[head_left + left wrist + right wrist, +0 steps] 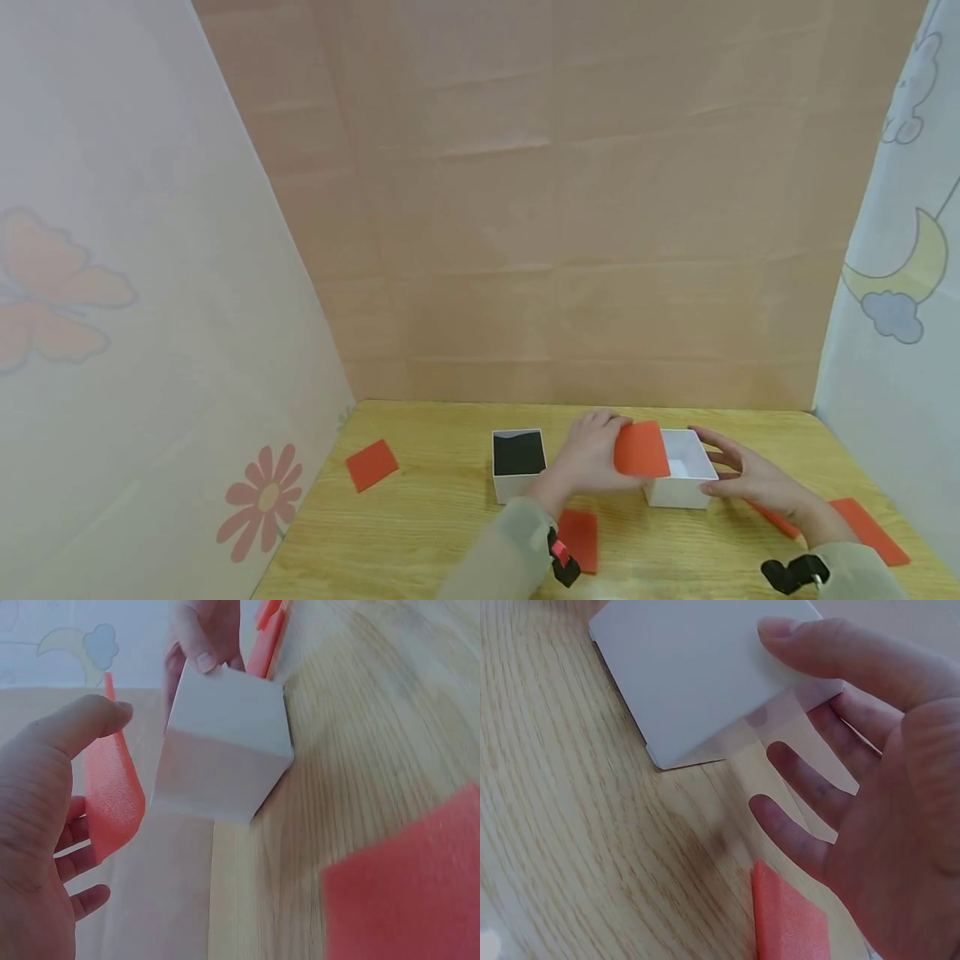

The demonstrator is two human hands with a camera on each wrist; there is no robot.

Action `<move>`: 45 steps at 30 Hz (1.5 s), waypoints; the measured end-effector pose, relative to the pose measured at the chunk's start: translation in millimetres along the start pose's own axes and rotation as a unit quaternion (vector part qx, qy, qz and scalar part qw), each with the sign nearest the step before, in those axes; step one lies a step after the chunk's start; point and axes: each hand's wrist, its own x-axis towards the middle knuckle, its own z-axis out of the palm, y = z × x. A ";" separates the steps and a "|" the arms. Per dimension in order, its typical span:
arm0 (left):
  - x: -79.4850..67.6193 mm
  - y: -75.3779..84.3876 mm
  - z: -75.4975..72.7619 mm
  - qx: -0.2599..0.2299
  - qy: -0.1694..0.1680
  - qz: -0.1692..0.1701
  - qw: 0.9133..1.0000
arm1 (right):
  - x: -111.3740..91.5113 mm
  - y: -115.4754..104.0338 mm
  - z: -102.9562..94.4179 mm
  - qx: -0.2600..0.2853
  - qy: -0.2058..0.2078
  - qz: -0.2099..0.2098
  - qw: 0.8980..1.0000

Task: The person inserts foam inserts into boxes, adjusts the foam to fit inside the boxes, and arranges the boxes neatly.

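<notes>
Left hand (592,454) pinches a red sheet (641,450) near the white box (678,493), right hand (761,482) gripping its side: seemingly lining up, next calling for lowering inside.

The held sheet (641,448) is plain orange-red, like the loose sheets (372,465). The right box (677,493) is plain white; the left box (513,488) is white, black within its rim. The table (420,533) is yellow-tan with streaky wood grain. The backdrop (585,275) is tan. The left wall (187,317) is whitish, with an orange butterfly (48,262) and a red, yellow-centred flower (266,497); the right wall (885,400) is pale, with a yellow moon (928,254) and blue-grey cloud (892,317). The sleeves (502,550) are pale grey-green.
</notes>
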 end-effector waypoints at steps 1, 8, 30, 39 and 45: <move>3.5 4.2 1.5 -0.001 -0.002 -0.002 1.000 | -0.2 -0.4 -0.7 0.002 -0.001 0.004 1.000; 20.2 26.6 7.9 0.006 -0.020 -0.019 1.000 | -1.1 -0.1 -1.5 -0.007 -0.006 0.017 1.000; 48.6 57.4 15.8 0.080 -0.036 -0.048 0.995 | 1.5 -6.4 -1.1 -0.023 -0.008 0.021 0.999; 47.9 58.5 20.7 0.080 -0.040 -0.057 0.994 | 2.8 -11.9 3.2 -0.033 -0.012 0.021 0.999; 45.6 55.4 23.3 0.081 -0.040 -0.060 0.994 | 2.8 -12.3 5.4 -0.033 -0.012 0.020 0.999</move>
